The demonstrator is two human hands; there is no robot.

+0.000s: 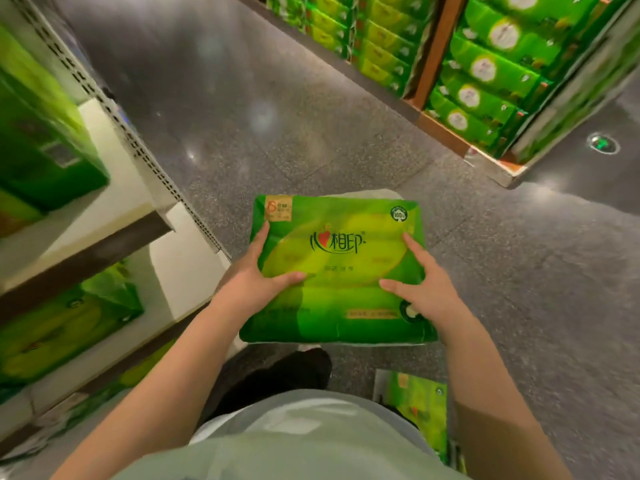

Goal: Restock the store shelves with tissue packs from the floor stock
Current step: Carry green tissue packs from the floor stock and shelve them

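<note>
I hold a green tissue pack (341,271) flat in front of me, above the grey floor. My left hand (258,277) grips its left edge, thumb lying across the top face. My right hand (420,285) grips the right edge the same way. The fingers of both hands go under the pack and are hidden. The white store shelves (138,209) stand to my left, with green tissue packs (65,327) on the lower levels. Another green pack (417,414) lies on the floor by my right leg.
A display stack of green tissue boxes (485,74) on a wooden base fills the upper right across the aisle. The perforated shelf upright (114,112) runs diagonally at the left. Grey speckled floor (277,133) lies between shelves and display.
</note>
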